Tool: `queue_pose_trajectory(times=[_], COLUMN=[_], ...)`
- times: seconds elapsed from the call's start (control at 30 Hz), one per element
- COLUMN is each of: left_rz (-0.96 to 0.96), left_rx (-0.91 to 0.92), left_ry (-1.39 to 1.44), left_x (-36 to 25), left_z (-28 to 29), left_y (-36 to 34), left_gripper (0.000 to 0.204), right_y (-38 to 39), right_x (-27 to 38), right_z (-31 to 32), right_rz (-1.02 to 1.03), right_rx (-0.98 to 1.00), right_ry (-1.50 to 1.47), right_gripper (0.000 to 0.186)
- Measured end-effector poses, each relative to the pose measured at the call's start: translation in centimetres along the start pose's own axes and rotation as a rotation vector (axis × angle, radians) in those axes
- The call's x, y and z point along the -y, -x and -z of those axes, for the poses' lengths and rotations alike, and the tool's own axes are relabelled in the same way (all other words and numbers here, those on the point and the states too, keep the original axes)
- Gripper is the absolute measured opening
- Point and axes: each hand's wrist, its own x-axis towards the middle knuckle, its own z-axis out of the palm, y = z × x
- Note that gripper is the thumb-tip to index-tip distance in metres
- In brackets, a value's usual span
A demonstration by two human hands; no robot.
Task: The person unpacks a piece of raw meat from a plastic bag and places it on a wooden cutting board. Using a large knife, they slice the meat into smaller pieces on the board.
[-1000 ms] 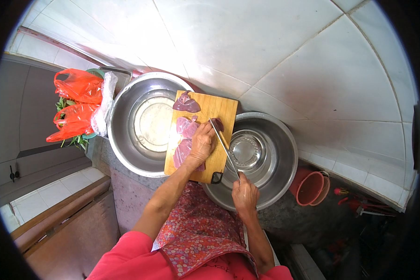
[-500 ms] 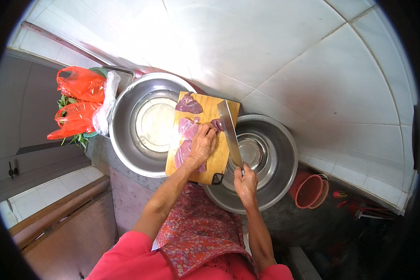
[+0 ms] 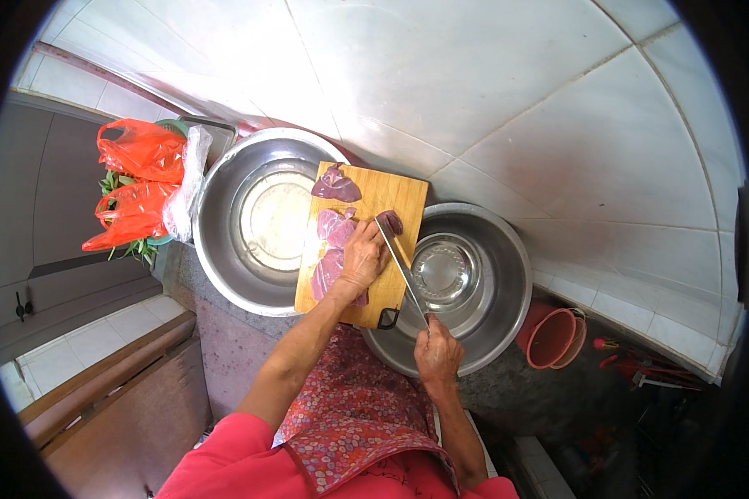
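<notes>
A wooden cutting board [image 3: 399,195] lies across two steel basins, holding several pieces of dark pink raw meat [image 3: 335,190]. My left hand [image 3: 362,254] rests on the board with curled fingers pressed on the meat. My right hand [image 3: 437,353] grips the handle of a wide-bladed knife [image 3: 399,262], its blade edge-down by my left fingertips at a small dark piece of meat [image 3: 391,222].
The left basin [image 3: 222,258] and right basin [image 3: 499,312] stand against the tiled wall [image 3: 557,141]. Red plastic bags [image 3: 137,212] and greens are at the left. A red bucket [image 3: 539,341] sits on the right, near clutter.
Half a second ago the knife was farther forward with its flat face showing. My right hand has moved back toward me, and the blade is upright against my left fingertips again.
</notes>
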Motion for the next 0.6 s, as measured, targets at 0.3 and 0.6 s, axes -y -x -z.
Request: queue_pose_trajectory(times=[0.3, 0.6], left_rz=[-0.021, -0.006], left_rx=[-0.042, -0.069], left_ry=[0.022, 0.076], left_x=[0.2, 0.9], left_z=[-0.6, -0.7], left_y=[0.0, 0.6], left_gripper=[0.032, 0.026], right_y=[-3.5, -5.8], right_x=[2.2, 1.8], right_z=[-0.6, -0.1], right_rz=[-0.071, -0.108], right_rx=[0.119, 0.094], right_ry=[-0.03, -0.266], right_gripper=[0.031, 0.033])
